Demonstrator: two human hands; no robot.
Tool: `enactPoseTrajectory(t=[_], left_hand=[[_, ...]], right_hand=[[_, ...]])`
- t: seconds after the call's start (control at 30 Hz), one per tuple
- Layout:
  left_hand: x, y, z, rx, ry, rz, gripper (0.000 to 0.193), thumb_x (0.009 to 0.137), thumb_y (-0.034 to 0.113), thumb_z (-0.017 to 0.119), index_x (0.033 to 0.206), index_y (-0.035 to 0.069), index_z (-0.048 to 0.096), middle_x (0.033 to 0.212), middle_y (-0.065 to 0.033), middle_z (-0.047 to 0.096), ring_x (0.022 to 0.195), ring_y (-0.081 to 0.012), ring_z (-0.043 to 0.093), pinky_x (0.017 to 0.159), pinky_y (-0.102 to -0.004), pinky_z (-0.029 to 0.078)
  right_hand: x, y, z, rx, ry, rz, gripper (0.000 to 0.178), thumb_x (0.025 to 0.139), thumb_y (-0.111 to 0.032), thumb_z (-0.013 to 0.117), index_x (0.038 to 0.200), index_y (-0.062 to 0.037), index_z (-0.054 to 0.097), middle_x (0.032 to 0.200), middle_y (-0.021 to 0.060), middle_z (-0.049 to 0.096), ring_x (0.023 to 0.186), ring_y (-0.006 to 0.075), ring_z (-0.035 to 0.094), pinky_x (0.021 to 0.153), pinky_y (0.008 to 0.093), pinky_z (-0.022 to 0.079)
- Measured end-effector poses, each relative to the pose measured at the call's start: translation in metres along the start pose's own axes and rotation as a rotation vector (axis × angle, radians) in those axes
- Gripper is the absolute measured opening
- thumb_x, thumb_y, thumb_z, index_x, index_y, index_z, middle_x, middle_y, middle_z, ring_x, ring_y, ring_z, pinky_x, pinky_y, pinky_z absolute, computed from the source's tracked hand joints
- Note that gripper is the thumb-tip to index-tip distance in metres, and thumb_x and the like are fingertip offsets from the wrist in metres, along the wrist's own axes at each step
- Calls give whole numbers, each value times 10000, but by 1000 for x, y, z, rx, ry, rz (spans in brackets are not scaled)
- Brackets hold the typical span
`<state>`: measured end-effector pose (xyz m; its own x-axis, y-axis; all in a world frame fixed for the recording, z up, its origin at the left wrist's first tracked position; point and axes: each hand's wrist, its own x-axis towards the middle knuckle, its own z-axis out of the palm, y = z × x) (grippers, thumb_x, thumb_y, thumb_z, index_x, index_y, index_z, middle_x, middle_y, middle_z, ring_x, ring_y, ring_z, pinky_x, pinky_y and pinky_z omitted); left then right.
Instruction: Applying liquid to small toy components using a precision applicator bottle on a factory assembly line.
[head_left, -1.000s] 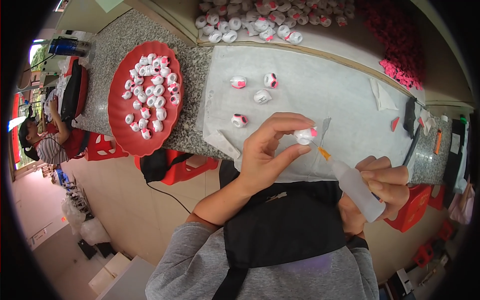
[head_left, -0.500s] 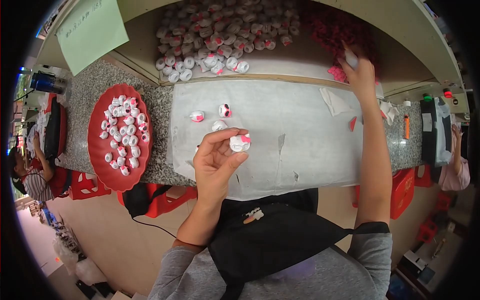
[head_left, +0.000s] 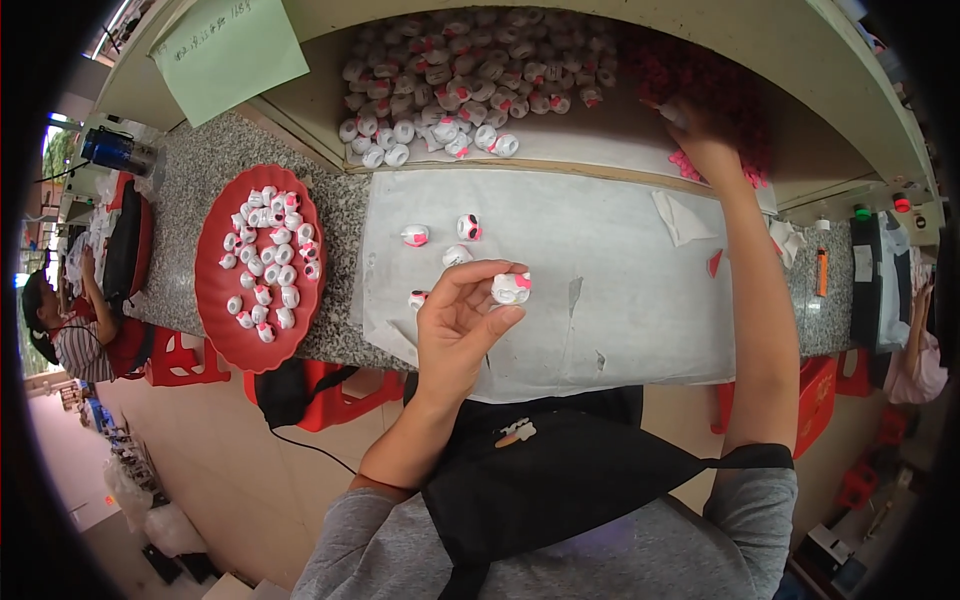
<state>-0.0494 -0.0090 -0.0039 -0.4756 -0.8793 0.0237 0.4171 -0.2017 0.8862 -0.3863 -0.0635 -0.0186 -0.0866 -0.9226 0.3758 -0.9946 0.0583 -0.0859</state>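
My left hand (head_left: 450, 335) pinches a small white figurine head (head_left: 511, 289) with a pink patch between thumb and forefinger, above a white sheet (head_left: 620, 270). My right hand (head_left: 710, 152) reaches into the shelf at a heap of small pink pieces (head_left: 715, 85). Something small and pale shows at its fingers, too shadowed to name. Beside my left hand, several similar heads lie loose on the sheet, among them a pink-marked head (head_left: 415, 235) and a head with a dark oval (head_left: 469, 228). Another head (head_left: 418, 299) is partly hidden by the hand.
A red scalloped tray (head_left: 207, 290) of finished-looking heads stands at left on the speckled worktop (head_left: 345, 235). A big pile of white heads (head_left: 480, 70) fills the shelf. Crumpled white paper (head_left: 682, 218) and an orange stick-like object (head_left: 822, 272) lie at right. People sit at both sides.
My right hand has moved slightly left and deeper into the shadowed pink heap. The left hand keeps its pinch on the figurine head. The whole view has shifted a little.
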Motion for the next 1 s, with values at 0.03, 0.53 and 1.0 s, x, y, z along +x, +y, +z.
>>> enactPoseTrajectory(t=[0.03,0.53,1.0], left_hand=[[-1,0,0,0,1,-8,341,669,-80,555,984,-5,447,986,-117,492,950,-182,470,823,-281,366],[-4,-10,-2,-20,-35,-12,310,694,-44,550,980,-5,438,987,-124,491,915,-179,493,777,-323,439],[-9,-8,-4,458,-88,270,309,673,-94,531,964,-11,467,1015,-155,486,941,-203,487,760,-269,425]], right_hand=[[0,-4,2,0,-78,24,269,673,-130,561,930,-88,494,881,109,534,797,278,517,679,339,413],[-83,-146,-59,1136,-158,361,67,677,-2,551,743,8,540,701,45,539,568,82,473,523,195,366],[-113,-194,-58,1798,-188,597,106,648,23,607,707,3,522,688,64,552,539,59,456,474,171,350]])
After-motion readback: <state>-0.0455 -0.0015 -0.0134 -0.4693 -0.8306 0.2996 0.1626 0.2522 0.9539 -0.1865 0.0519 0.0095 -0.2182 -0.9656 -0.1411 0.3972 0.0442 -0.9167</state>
